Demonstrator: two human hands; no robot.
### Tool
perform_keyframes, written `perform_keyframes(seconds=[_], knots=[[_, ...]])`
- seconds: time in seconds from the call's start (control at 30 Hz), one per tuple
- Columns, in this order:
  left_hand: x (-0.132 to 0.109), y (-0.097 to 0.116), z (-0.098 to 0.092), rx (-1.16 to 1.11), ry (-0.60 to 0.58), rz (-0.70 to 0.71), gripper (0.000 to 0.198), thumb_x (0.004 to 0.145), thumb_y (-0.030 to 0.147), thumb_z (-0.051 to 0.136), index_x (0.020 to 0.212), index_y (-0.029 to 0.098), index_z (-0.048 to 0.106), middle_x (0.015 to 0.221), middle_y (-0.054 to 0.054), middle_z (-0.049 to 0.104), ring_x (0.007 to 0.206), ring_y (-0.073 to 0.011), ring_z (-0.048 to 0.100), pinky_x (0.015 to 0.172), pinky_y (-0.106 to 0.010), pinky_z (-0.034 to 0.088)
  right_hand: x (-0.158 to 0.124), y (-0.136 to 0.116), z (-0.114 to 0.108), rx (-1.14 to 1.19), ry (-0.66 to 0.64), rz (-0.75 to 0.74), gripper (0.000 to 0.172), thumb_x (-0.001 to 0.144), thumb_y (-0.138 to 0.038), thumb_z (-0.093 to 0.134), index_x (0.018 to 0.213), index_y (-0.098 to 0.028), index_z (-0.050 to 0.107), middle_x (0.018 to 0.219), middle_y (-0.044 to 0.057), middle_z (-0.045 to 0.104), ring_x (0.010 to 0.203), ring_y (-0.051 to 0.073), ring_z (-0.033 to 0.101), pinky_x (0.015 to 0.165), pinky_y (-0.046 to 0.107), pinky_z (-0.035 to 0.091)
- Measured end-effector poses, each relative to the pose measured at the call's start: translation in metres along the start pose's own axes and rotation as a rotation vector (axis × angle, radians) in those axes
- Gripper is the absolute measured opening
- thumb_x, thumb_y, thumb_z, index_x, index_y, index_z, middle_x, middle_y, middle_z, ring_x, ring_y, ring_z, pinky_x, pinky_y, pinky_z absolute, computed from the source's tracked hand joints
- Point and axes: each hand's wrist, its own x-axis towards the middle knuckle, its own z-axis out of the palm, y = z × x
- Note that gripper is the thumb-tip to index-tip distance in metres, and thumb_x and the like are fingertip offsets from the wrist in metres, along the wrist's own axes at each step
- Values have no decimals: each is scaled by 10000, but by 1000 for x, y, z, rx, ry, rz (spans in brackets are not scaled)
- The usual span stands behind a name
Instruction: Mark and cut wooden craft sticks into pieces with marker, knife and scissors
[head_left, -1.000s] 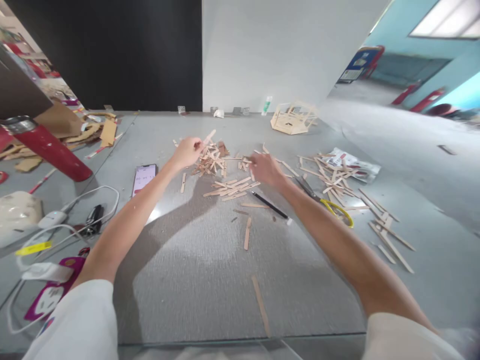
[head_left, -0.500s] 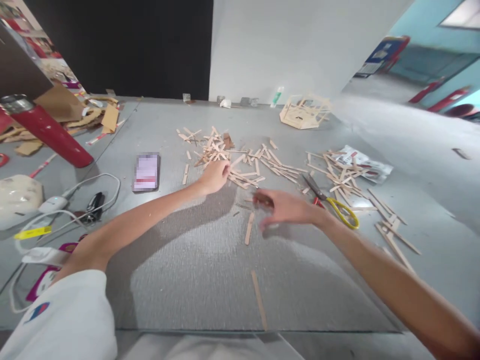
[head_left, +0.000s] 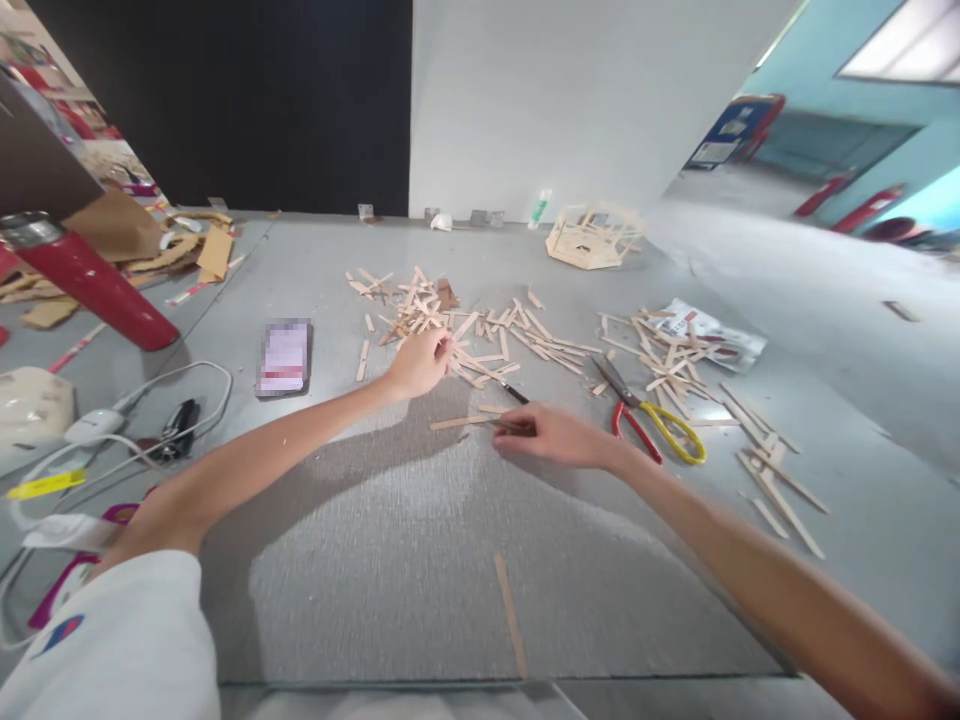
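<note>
My left hand (head_left: 421,363) is closed in a pinch on a wooden stick (head_left: 465,327) at the front of the pile of sticks (head_left: 424,300). To its right and nearer to me, my right hand (head_left: 551,434) has its fingers closed around a wooden stick (head_left: 459,423), which points left just above the table. Another short stick lies by its fingertips. A thin dark-handled tool (head_left: 515,393) lies just beyond my right hand. Scissors with yellow handles (head_left: 679,432) and a red-handled tool (head_left: 637,432) are right of it.
A single stick (head_left: 511,615) lies near the table's front edge. A phone (head_left: 284,357), a red bottle (head_left: 101,285) and white cables are at the left. More sticks (head_left: 675,350) and a plastic packet (head_left: 720,335) lie right, with a stick frame (head_left: 592,237) behind.
My right hand has closed on a stick that was lying in front of it and now points left. My left hand has hardly moved. The camera view has shifted slightly.
</note>
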Motion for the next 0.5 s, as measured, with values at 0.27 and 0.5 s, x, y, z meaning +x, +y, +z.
perform_keyframes(seconds=[0.27, 0.5], knots=[[-21, 18, 18, -38, -227, -94, 282, 1052, 265, 375, 799, 228, 492, 642, -19, 674, 515, -161, 619, 603, -290, 486, 16, 11, 7, 0, 432, 139, 419, 897, -383, 532, 1249, -167, 605, 659, -14, 654, 595, 179, 554, 649, 292, 397], [-13, 10, 24, 37, -117, -153, 256, 1026, 138, 332, 865, 218, 514, 730, -55, 669, 670, -192, 663, 678, -314, 505, 2, 0, 12, -214, 388, 91, 323, 979, -387, 443, 773, -218, 625, 697, 49, 675, 655, 210, 618, 657, 313, 381]])
